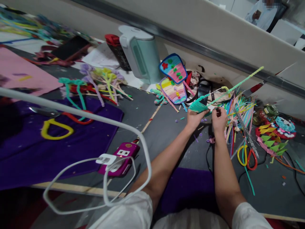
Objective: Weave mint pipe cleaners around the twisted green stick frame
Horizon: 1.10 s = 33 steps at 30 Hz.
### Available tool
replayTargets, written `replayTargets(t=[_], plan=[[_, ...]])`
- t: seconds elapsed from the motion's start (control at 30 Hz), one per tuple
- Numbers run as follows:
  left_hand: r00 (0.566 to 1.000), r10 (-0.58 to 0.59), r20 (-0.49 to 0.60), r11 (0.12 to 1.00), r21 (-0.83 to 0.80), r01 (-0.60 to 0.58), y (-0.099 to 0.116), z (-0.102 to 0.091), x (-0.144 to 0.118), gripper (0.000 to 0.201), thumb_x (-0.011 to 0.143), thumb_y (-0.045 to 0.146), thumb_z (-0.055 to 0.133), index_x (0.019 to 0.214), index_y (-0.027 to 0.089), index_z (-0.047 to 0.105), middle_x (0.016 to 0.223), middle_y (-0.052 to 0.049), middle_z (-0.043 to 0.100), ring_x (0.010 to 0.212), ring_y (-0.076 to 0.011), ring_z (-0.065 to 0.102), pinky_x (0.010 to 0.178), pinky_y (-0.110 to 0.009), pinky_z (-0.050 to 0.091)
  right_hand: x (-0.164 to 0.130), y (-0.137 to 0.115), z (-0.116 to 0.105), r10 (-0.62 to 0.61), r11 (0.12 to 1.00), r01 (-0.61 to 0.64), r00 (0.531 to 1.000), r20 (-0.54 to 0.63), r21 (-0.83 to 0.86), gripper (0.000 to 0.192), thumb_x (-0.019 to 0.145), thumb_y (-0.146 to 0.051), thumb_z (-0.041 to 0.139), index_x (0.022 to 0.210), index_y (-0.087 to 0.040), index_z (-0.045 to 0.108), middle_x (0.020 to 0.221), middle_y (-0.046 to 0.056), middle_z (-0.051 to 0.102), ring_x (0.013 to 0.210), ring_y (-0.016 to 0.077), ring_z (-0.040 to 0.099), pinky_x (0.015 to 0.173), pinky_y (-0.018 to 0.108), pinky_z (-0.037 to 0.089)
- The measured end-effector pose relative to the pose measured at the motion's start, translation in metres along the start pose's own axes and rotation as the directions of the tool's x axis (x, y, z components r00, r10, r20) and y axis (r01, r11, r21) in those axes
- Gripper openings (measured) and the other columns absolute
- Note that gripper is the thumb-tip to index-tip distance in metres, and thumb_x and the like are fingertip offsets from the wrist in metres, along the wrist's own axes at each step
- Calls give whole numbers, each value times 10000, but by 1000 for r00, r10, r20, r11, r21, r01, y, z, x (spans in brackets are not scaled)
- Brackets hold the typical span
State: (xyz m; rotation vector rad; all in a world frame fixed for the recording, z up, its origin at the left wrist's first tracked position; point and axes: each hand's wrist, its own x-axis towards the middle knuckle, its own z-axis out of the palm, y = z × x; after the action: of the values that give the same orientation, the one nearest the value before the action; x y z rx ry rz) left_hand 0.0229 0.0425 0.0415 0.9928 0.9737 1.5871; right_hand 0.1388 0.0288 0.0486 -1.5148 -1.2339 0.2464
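Observation:
My left hand (195, 119) is closed on a teal pipe-cleaner piece (198, 106), which is fan-shaped with rows packed side by side. A long light-green pipe cleaner (247, 77) sticks out from it up to the right, and a thin wire with a yellow fuzzy end (224, 88) runs beside it. My right hand (219, 119) is just to the right with its fingers pinched together; what lies between them is too small to make out. Behind the hands, two finished-looking pipe-cleaner fans (173, 92) lean by a cloth bag (218, 95).
Loose pipe cleaners (241, 111) and scissors (242, 155) lie to the right, near a colourful leafy craft piece (271, 141). A pale-green pitcher (149, 60) stands at the back. Left are a purple power strip (122, 159), a looping white cable (144, 143) and more scissors (57, 137).

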Motion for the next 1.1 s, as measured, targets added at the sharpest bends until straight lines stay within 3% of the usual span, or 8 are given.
replayTargets(t=[0.2, 0.33, 0.5, 0.6, 0.7, 0.83, 0.93, 1.1], plan=[[1000, -28, 11, 999, 17, 28, 0, -3, 0, 291, 582, 406, 879, 725, 180, 765, 754, -50, 765, 736, -229, 712, 640, -330, 574, 2, 4, -4, -21, 1000, 21, 998, -52, 3, 187, 815, -397, 594, 796, -223, 661, 756, 18, 668, 720, 178, 576, 761, 311, 471], [995, -91, 40, 994, -55, 93, 5, -6, 2, 311, 583, 409, 889, 725, 156, 776, 780, -71, 772, 654, -198, 688, 555, -294, 534, 7, 7, -6, 51, 972, -66, 996, 70, 228, 274, 826, -462, 621, 782, -199, 684, 668, -18, 641, 664, 152, 565, 705, 291, 459], [972, -202, 121, 964, -150, 219, 6, -9, 6, 364, 547, 416, 914, 758, 152, 777, 851, -109, 791, 664, -211, 699, 515, -283, 515, 11, 10, -6, 225, 787, -313, 948, 227, 531, 324, 708, -497, 753, 757, -189, 668, 621, -53, 614, 592, 106, 532, 631, 255, 456], [950, -260, 174, 936, -195, 292, 3, -9, 8, 385, 513, 395, 924, 754, 144, 758, 864, -126, 792, 646, -209, 696, 491, -278, 499, 12, 11, -4, 297, 669, -444, 895, 333, 596, 356, 643, -499, 803, 730, -205, 624, 607, -60, 607, 546, 98, 523, 568, 245, 441], [944, -274, 183, 927, -211, 310, 2, -8, 7, 387, 508, 386, 921, 756, 141, 753, 846, -117, 789, 630, -200, 694, 484, -271, 487, 12, 10, -1, 311, 628, -490, 870, 382, 605, 380, 640, -508, 803, 716, -219, 569, 595, -68, 585, 522, 100, 514, 531, 249, 427], [964, -223, 141, 951, -186, 247, 5, -5, 3, 372, 522, 391, 921, 752, 146, 762, 821, -97, 784, 641, -194, 694, 516, -274, 510, 9, 9, 2, 305, 762, -345, 938, 165, 549, 379, 670, -493, 787, 813, -227, 558, 589, -89, 557, 525, 102, 503, 551, 246, 425], [979, -175, 102, 969, -159, 190, 5, -3, 0, 363, 517, 389, 931, 736, 155, 761, 791, -76, 777, 654, -191, 695, 575, -291, 552, 5, 5, -2, 197, 922, -170, 980, -43, 349, 309, 734, -444, 752, 853, -232, 563, 641, -67, 586, 606, 130, 551, 628, 263, 453], [992, -103, 69, 993, -47, 106, 2, -1, -3, 343, 564, 431, 908, 721, 166, 759, 774, -69, 764, 677, -213, 701, 596, -324, 553, 1, 2, -9, -25, 1000, 24, 996, -88, -13, 212, 856, -429, 657, 843, -218, 669, 785, 22, 674, 745, 180, 587, 809, 324, 473]])
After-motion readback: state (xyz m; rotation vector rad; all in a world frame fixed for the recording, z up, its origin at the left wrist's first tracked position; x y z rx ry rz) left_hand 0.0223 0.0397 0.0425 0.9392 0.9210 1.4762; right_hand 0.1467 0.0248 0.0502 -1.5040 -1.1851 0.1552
